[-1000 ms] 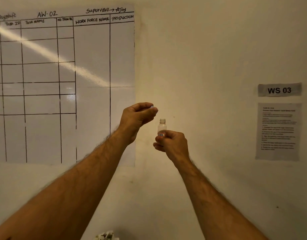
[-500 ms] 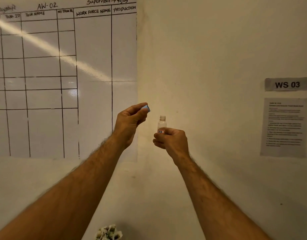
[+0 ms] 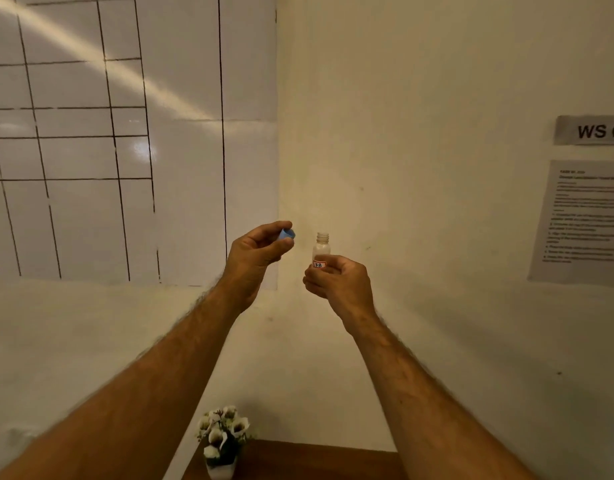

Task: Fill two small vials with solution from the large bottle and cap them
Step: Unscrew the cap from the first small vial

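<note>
My right hand [image 3: 340, 284] holds a small clear vial [image 3: 321, 247] upright in front of the wall, its threaded neck open and a white label with orange border facing me. Just to its left, my left hand [image 3: 255, 261] pinches a small blue cap [image 3: 286, 234] between thumb and fingertips, level with the vial's neck and a short gap away from it. The large bottle and the second vial are out of view.
A gridded whiteboard [image 3: 125, 133] covers the left wall. On the right wall hang a "WS 03" sign [image 3: 596, 130] and a printed sheet [image 3: 580, 223]. A small pot of white flowers [image 3: 224, 439] stands on the wooden table [image 3: 316, 460] at the bottom.
The view has tilted downward, bringing the flowers and table edge in. My left hand has turned so the blue cap shows at its fingertips, slightly farther from the vial.
</note>
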